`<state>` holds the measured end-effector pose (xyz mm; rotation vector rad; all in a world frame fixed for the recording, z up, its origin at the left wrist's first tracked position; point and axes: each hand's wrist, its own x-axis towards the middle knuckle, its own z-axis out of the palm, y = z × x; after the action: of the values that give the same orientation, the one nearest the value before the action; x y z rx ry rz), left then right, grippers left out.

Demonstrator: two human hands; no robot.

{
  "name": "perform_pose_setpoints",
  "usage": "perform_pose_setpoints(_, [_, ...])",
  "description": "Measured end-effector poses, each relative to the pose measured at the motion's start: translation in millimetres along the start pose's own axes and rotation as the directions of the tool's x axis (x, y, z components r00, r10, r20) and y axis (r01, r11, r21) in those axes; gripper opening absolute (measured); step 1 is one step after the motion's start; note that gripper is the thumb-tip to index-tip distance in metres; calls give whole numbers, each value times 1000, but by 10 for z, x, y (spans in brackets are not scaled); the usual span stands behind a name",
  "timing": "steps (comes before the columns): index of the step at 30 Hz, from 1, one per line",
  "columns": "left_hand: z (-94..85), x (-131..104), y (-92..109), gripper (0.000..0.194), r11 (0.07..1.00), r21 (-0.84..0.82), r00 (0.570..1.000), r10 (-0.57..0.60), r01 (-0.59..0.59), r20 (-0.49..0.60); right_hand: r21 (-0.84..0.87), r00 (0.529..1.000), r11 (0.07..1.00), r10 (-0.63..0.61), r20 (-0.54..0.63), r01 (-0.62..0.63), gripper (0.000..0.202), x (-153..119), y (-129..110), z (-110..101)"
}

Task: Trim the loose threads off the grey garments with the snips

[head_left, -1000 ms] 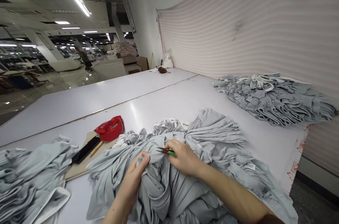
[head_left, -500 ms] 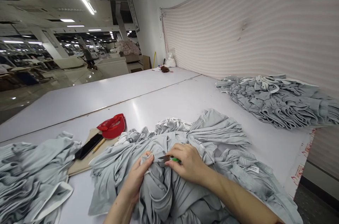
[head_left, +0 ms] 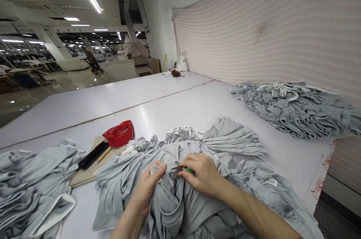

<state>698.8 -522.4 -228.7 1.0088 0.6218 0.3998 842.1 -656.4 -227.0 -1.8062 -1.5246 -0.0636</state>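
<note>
My left hand (head_left: 149, 184) pinches a fold of a light grey garment (head_left: 166, 201) between thumb and fingers. Close by on the right, my right hand (head_left: 201, 173) is closed around small thread snips (head_left: 177, 169) with dark metal blades and a bit of green on the handle. The blade tips point left, at the cloth beside my left thumb; whether they touch it I cannot tell. Most of the handle is hidden in my palm. More grey garments lie bunched under and around both hands, and a white label (head_left: 271, 181) shows on one at the right.
Left of the hands lie a red cap (head_left: 121, 135), a black phone (head_left: 93, 155) and a yellow pencil-like stick (head_left: 104, 154) on brown card. Grey garment piles (head_left: 299, 111) lie far right and at the left edge. A person (head_left: 91, 60) walks in the distant aisle.
The snips' blades have shifted slightly right and appear less spread. Both hands keep nearly the same place, with the same fold of garment held.
</note>
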Motion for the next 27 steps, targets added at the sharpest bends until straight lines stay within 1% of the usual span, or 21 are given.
perform_pose_setpoints(3, [-6, 5, -7, 37, 1000, -5, 1000, -7, 7, 11, 1, 1000, 1000, 30, -2, -30, 8, 7, 1, -11])
perform_pose_setpoints(7, [8, -2, -5, 35, 999, -37, 1000, -6, 6, 9, 1, 1000, 1000, 12, 24, -12, 16, 9, -16, -18])
perform_pose_setpoints(10, [7, -2, 3, 35, 998, -62, 1000, -18, 20, 24, -36, 1000, 999, 12, 16, -12, 10, 9, -39, -15])
perform_pose_setpoints(12, [2, 6, 4, 35, 996, -81, 999, -27, 29, 28, -15, 999, 999, 41, 3, -41, 7, 18, -66, -10])
perform_pose_setpoints(13, [2, 12, 1, 35, 995, -92, 999, -30, 33, 26, 0, 998, 998, 58, -3, -58, 10, 27, -84, -3])
perform_pose_setpoints(14, [4, 21, -5, 35, 994, -104, 999, -34, 36, 23, 9, 998, 997, 70, -5, -70, 18, 41, -104, 10])
perform_pose_setpoints(16, [14, 39, -20, 36, 992, -121, 999, -34, 36, 19, 22, 997, 997, 76, 16, -76, 29, 78, -137, 54])
perform_pose_setpoints(18, [18, 55, -21, 37, 993, -112, 999, -31, 35, 34, 69, 997, 996, 60, 43, -63, 23, 123, -138, 116])
perform_pose_setpoints(20, [-3, 62, 12, 36, 999, -50, 999, 12, -10, 35, 198, 997, 978, 60, 39, -66, 12, 161, -93, 167])
perform_pose_setpoints(22, [-62, 70, 80, 35, 994, 20, 994, 111, -111, -23, 318, 993, 942, 118, -11, -108, 7, 177, -7, 175])
perform_pose_setpoints(23, [-104, 79, 118, 35, 985, 34, 982, 172, -170, -73, 332, 985, 932, 165, -43, -141, 8, 176, 42, 160])
perform_pose_setpoints(24, [-150, 96, 153, 37, 975, 29, 966, 224, -222, -129, 303, 975, 935, 213, -70, -183, 10, 171, 91, 135])
perform_pose_setpoints(25, [-196, 121, 180, 39, 966, 9, 948, 257, -260, -190, 234, 962, 944, 260, -87, -234, 10, 162, 134, 106])
perform_pose_setpoints(26, [-234, 155, 197, 41, 960, -6, 933, 270, -280, -240, 139, 949, 947, 303, -92, -289, 9, 153, 168, 77])
perform_pose_setpoints(27, [-258, 197, 204, 41, 957, 3, 923, 279, -289, -264, 42, 937, 941, 339, -79, -337, 9, 144, 192, 54])
